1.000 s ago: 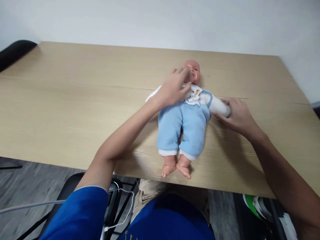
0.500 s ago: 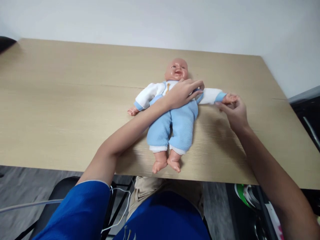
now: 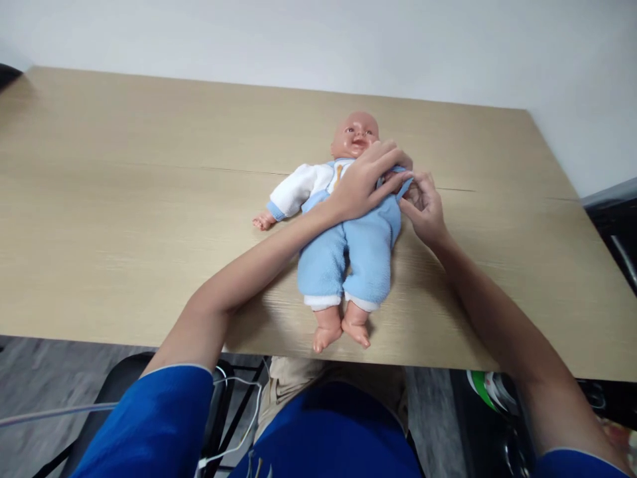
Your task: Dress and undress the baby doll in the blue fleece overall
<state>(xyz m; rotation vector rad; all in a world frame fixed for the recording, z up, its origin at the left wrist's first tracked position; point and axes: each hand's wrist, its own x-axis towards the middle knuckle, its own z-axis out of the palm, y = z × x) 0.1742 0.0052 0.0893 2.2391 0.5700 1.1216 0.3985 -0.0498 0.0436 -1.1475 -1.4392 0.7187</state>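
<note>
A baby doll [image 3: 359, 133] lies on its back on the table, head away from me, in a white top and light-blue overalls [image 3: 323, 265]. My left hand [image 3: 373, 179] rests across its chest, fingers bent over the blue-edged cloth at the shoulder on the right of the picture. Close by, my right hand [image 3: 422, 206] is curled against that same edge, thumb and fingers pinched in. The doll's arm on this side is mostly hidden among my fingers. Its other arm, in a white sleeve [image 3: 293, 192] with a blue cuff, stretches out to the left.
The wooden table [image 3: 124, 252] runs up to a pale wall [image 3: 318, 40]. A black chair [image 3: 114, 398] and a white cable [image 3: 253, 411] are below the front edge at left. Dark items with a green-and-white round object [image 3: 490, 392] lie below at right.
My right hand has moved left from the doll's outstretched hand to its shoulder. The white sleeve on that side no longer shows extended. My left hand stays on the chest.
</note>
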